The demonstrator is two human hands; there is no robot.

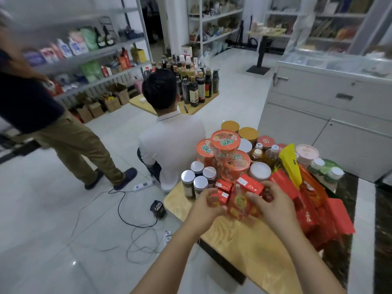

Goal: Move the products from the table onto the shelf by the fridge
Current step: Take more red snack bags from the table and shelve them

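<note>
We are holding a red-orange packet (240,205) over the table (237,238), left hand (209,203) and right hand (273,201) fingers clamping its sides, small red boxes (223,186) just beyond them.

White floor tiles (53,240) surround you. Shelving (84,58) runs at ten o'clock; a grey cabinet (318,98) stands at two.

Red-orange packet (241,205): gripped upright over the tabletop (239,242) by the left hand (209,201) and right hand (270,201). Small red boxes (223,186) lie just behind it. Silver-lidded jars (197,177) stand upright at left. Red-lidded tubs (225,148) are stacked behind. Red flat packs (318,213) lie at right.
</note>
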